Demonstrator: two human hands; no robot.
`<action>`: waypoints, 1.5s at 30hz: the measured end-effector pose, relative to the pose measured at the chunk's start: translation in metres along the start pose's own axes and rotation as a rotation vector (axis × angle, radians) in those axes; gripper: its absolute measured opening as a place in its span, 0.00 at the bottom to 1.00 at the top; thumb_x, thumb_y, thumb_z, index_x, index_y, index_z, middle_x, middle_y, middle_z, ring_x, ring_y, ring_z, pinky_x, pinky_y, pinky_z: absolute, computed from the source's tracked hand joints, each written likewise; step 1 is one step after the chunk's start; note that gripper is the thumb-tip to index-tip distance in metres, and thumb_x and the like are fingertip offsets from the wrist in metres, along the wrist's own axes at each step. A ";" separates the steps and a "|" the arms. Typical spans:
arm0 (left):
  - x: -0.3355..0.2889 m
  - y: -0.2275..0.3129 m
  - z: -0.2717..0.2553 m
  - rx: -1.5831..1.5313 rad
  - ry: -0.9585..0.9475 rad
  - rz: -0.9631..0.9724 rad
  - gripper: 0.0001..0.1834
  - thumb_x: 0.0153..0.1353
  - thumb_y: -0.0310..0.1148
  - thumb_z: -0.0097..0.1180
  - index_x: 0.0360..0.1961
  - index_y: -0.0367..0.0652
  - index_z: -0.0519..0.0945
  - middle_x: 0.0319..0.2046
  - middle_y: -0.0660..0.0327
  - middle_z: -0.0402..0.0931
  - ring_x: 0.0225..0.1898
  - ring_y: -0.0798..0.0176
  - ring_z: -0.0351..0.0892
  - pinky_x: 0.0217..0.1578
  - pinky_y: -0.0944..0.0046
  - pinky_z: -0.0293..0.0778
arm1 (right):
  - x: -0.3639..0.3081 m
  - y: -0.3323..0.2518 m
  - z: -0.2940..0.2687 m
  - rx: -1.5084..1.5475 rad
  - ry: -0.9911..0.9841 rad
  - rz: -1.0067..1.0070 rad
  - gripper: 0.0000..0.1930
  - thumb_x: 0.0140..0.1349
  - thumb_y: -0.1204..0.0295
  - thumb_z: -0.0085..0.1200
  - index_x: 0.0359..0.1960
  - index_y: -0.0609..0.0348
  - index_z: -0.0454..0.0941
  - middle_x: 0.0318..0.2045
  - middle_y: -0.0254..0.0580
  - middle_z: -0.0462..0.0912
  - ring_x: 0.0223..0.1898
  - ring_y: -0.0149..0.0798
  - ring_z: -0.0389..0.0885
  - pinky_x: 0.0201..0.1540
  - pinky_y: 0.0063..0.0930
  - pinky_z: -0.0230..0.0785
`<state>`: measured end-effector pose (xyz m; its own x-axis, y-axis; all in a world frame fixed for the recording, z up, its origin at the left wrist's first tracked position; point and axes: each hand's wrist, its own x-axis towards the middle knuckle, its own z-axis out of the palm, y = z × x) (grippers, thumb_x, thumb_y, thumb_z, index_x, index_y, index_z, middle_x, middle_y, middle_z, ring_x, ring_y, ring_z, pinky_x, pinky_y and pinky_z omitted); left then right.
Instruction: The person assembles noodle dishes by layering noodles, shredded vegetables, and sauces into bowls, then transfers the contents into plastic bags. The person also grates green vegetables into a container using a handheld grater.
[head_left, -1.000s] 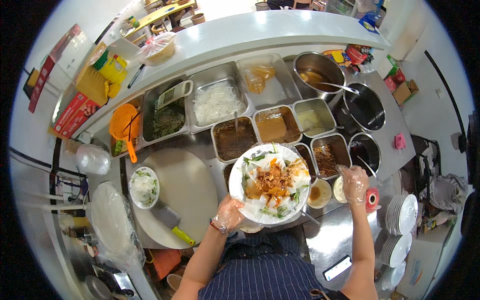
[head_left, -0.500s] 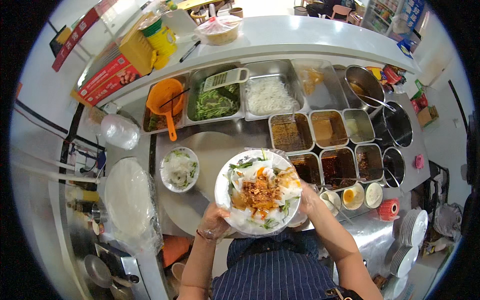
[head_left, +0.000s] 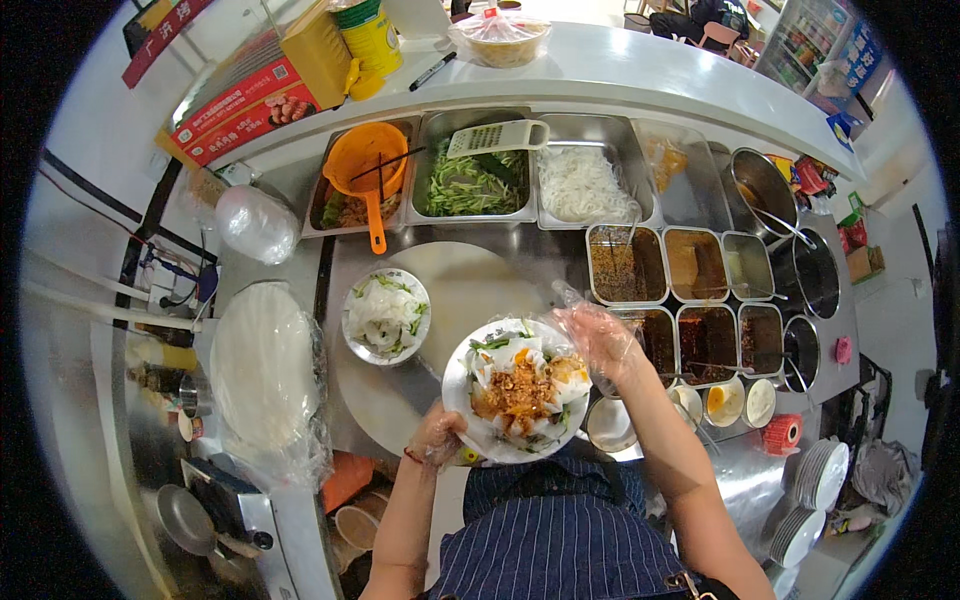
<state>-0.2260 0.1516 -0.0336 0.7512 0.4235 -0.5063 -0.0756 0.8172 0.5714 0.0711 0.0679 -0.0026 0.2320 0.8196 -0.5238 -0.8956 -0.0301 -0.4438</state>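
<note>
My left hand (head_left: 438, 436), in a thin clear plastic glove, grips the lower left rim of a white plate (head_left: 456, 378). On that plate lie wide white noodle sheets, green cucumber shreds and a reddish-brown chopped topping (head_left: 515, 394). My right hand (head_left: 603, 343), also gloved, is beside the plate's upper right edge. Its fingers stretch out to the left, apart from the rim and holding nothing. Left of the held plate, a smaller bowl (head_left: 386, 314) of white shreds with some green stands on the round pale board (head_left: 470, 270).
Behind are steel pans of green shreds (head_left: 470, 185) and white shreds (head_left: 580, 185), a grater (head_left: 498, 138) and an orange strainer (head_left: 367, 165). Sauce containers (head_left: 628, 265) with spoons stand at right. Plate stacks (head_left: 822, 475) are lower right; a film-wrapped white stack (head_left: 262, 365) is left.
My right hand has let go of the plate's right side and moved up beside it. The plate sits slightly lower in view, held by my left hand. The whole view has shifted a little.
</note>
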 end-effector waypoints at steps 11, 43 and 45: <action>0.021 0.016 -0.018 0.253 -0.003 -0.211 0.18 0.45 0.24 0.49 0.41 0.30 0.75 0.37 0.54 0.77 0.39 0.58 0.78 0.42 0.59 0.77 | 0.036 -0.020 0.014 -0.863 -0.204 0.104 0.11 0.50 0.82 0.61 0.35 0.61 0.75 0.30 0.33 0.78 0.33 0.27 0.77 0.37 0.20 0.73; 0.051 0.007 -0.046 -0.208 0.151 0.210 0.22 0.63 0.41 0.52 0.53 0.40 0.71 0.49 0.56 0.73 0.48 0.61 0.74 0.48 0.59 0.73 | 0.041 0.098 -0.070 -0.883 0.064 -0.093 0.12 0.59 0.68 0.55 0.39 0.65 0.79 0.31 0.37 0.82 0.30 0.30 0.76 0.34 0.27 0.70; 0.049 0.009 -0.064 -0.034 0.253 0.227 0.19 0.63 0.40 0.53 0.49 0.39 0.72 0.42 0.59 0.76 0.40 0.65 0.77 0.39 0.65 0.75 | 0.039 0.113 -0.073 -0.702 0.077 -0.101 0.13 0.60 0.67 0.55 0.39 0.66 0.79 0.31 0.37 0.82 0.30 0.30 0.76 0.33 0.27 0.69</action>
<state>-0.2320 0.2049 -0.0947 0.5269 0.6761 -0.5151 -0.2472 0.7017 0.6682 0.0069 0.0551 -0.1262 0.3506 0.7958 -0.4938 -0.4188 -0.3384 -0.8427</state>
